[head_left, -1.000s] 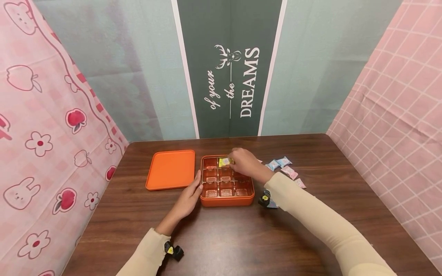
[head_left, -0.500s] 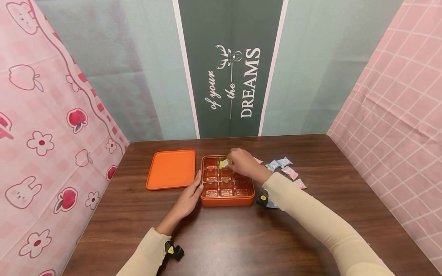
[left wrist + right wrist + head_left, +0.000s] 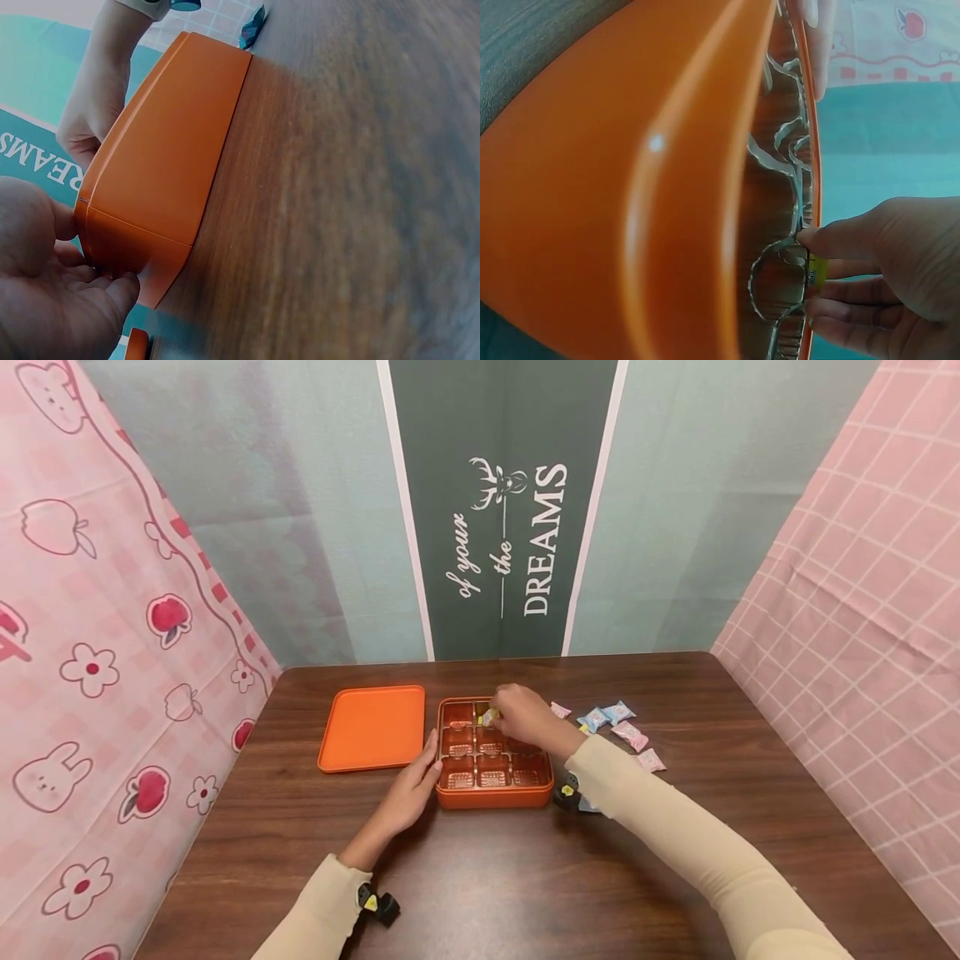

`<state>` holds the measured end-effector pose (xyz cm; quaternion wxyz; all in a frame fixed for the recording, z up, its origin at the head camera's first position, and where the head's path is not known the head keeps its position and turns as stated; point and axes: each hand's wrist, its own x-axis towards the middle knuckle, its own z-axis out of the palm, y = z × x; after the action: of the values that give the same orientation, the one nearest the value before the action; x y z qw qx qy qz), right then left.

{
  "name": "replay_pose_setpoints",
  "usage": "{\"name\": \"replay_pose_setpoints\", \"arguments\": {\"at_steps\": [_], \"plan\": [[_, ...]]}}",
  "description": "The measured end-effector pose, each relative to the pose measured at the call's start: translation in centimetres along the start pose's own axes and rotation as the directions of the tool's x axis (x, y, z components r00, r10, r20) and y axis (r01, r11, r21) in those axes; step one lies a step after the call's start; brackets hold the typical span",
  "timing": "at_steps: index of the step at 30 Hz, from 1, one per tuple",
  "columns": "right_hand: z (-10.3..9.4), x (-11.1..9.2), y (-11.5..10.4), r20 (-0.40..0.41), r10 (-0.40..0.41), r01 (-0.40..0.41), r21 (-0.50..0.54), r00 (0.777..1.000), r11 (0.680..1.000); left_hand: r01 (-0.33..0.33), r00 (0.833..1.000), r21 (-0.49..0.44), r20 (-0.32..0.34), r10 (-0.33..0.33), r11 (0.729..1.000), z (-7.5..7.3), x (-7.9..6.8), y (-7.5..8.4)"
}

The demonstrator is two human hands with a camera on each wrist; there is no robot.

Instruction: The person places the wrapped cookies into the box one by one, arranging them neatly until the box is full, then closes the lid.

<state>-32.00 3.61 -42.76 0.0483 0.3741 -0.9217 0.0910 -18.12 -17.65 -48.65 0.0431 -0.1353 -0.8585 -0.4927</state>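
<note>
An orange box (image 3: 493, 799) with a clear divided tray stands on the table. My left hand (image 3: 408, 789) rests against its left wall, fingers extended along it; in the left wrist view its fingers (image 3: 112, 292) touch the box's side. My right hand (image 3: 525, 714) reaches over the back of the box and pinches a yellow-wrapped candy (image 3: 487, 717) at the back middle compartment. In the right wrist view the yellow wrapper (image 3: 817, 271) shows between thumb and fingers at tray level. The back right compartment is hidden under this hand.
An orange lid (image 3: 372, 728) lies left of the box. Several blue and pink wrapped candies, among them a blue candy (image 3: 618, 712) and a pink candy (image 3: 630, 736), lie to the right. Another blue wrapper (image 3: 589, 806) shows beneath the right wrist camera (image 3: 567, 792).
The yellow candy has turned and tilted from lying flat across the back middle compartment, and less of it shows. My right hand has shifted slightly left and nearer; the left hand stays put.
</note>
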Motion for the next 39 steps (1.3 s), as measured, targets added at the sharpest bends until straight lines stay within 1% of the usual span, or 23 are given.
{"name": "replay_pose_setpoints", "arguments": {"at_steps": [9,14,17,23,25,28,30,32,34,35,37,39], "plan": [[0.2,0.0,-0.3,0.016,0.017,-0.017,0.01,1.0,1.0,-0.007,1.0,0.003,0.004,0.007,1.0,0.1,0.0,0.0],[0.1,-0.2,-0.5,0.01,0.026,-0.026,0.003,1.0,1.0,-0.008,1.0,0.002,0.005,0.008,1.0,0.0,-0.1,0.1],[0.1,-0.4,-0.5,-0.005,0.017,-0.017,-0.003,1.0,1.0,-0.003,1.0,-0.009,0.008,0.003,1.0,0.0,-0.2,0.2],[0.1,-0.9,0.0,-0.073,-0.041,0.041,-0.001,0.996,0.999,-0.006,1.0,-0.016,0.009,0.006,1.0,0.0,-0.2,0.1],[0.1,-1.1,0.1,-0.084,-0.047,0.048,0.01,0.995,0.999,-0.002,1.0,-0.014,0.013,0.002,1.0,0.0,-0.1,0.2],[0.0,-1.5,0.3,-0.081,-0.028,0.032,0.04,0.996,0.999,-0.01,1.0,-0.011,0.006,0.01,1.0,0.0,-0.1,0.2],[-0.2,-1.8,0.4,-0.085,-0.012,0.018,0.06,0.996,0.998,-0.011,1.0,-0.026,-0.006,0.011,1.0,-0.2,-0.3,1.4],[-0.4,-2.1,0.6,-0.096,-0.006,0.014,0.081,0.995,0.997,-0.02,1.0,-0.035,-0.02,0.02,0.999,-0.1,-0.3,1.5],[-0.6,-2.4,0.8,-0.112,-0.003,0.015,0.104,0.994,0.994,-0.019,1.0,-0.038,-0.02,0.018,0.999,-0.1,-0.3,1.5],[-0.6,-2.5,1.0,-0.12,0.001,0.013,0.117,0.993,0.993,-0.012,1.0,-0.042,-0.016,0.011,0.999,-0.1,-0.3,1.5],[-0.7,-2.8,1.4,-0.126,0.01,0.007,0.132,0.992,0.991,-0.015,1.0,-0.029,-0.005,0.015,0.999,0.1,-0.1,0.3],[-0.7,-3.1,1.8,-0.136,0.022,-0.002,0.145,0.991,0.989,-0.006,1.0,-0.022,0.008,0.006,1.0,0.1,-0.1,0.3]]}}
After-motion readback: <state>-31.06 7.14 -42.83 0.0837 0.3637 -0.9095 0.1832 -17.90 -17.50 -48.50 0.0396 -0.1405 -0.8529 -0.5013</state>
